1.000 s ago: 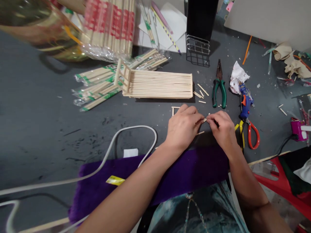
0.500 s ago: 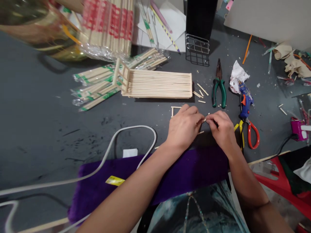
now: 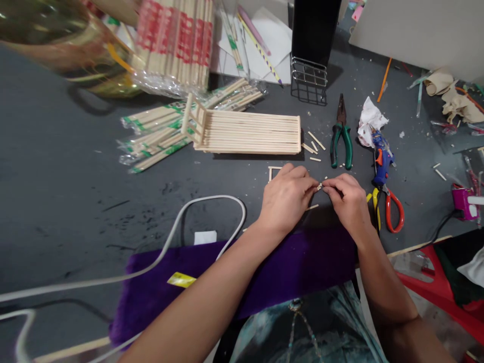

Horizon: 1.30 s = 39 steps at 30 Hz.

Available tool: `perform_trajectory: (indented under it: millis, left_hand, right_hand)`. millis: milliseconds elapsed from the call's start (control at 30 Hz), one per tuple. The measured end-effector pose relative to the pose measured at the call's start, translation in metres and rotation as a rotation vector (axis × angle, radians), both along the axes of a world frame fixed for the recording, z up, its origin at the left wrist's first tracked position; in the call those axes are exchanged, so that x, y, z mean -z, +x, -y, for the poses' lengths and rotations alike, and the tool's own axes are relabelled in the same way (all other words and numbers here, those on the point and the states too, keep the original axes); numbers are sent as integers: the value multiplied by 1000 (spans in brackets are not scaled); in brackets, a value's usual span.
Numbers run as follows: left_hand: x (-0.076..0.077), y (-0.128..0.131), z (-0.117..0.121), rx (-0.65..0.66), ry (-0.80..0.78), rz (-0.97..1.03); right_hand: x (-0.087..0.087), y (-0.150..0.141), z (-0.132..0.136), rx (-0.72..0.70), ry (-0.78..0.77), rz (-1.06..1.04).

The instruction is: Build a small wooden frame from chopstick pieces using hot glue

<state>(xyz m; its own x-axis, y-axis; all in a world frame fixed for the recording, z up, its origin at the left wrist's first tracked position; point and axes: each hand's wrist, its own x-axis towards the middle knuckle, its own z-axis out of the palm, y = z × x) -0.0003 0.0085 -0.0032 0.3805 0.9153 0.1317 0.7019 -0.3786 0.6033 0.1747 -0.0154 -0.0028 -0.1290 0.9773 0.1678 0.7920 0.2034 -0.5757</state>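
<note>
My left hand (image 3: 288, 197) is closed in a pinch, with tiny cut wooden stick pieces (image 3: 319, 186) at its fingertips. Facing it, my right hand (image 3: 348, 204) also pinches, its fingertips right beside those pieces; whatever lies between them is too small to make out. Under the left hand shows the corner of a small stick frame (image 3: 270, 174), the rest hidden. A thin wooden stick (image 3: 312, 207) lies just below the fingers. Behind the hands stands a bed-like model of glued chopsticks (image 3: 249, 132), with a raised railing at its left end.
Right of the model lie stick offcuts (image 3: 316, 141), green-handled pliers (image 3: 342, 136), a blue glue gun (image 3: 383, 161) and red-handled cutters (image 3: 395, 210). Wrapped chopsticks (image 3: 159, 133) and a larger chopstick pack (image 3: 174, 45) sit left. A white cable (image 3: 177, 222) crosses purple cloth (image 3: 151, 297). A phone (image 3: 314, 30) leans on a wire stand.
My right fingertips have drawn very slightly away from the left ones, so the tiny pieces show a little more. The camera view has shifted slightly; the things on the table stay put.
</note>
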Motion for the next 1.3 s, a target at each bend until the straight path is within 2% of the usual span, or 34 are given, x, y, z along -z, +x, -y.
perform_trajectory:
  millis: [200,400,533,800,1300]
  left_hand:
    - [-2,-2,-1,-3,-26,13]
    - [-5,0,0,10,-44,-39]
    - [-4,2,1,23,-33,-59]
    - [-3,3,2,32,55,-79]
    - [-2,3,1,54,92,-97]
  right_hand:
    - [-9,3,1,46,16,9]
    - [-5,-2,-2,-48,31,109]
    - [0,-3,-2,-56,36,169]
    - [-7,-4,1,-89,42,314]
    - [-3,-1,3,-72,65,247]
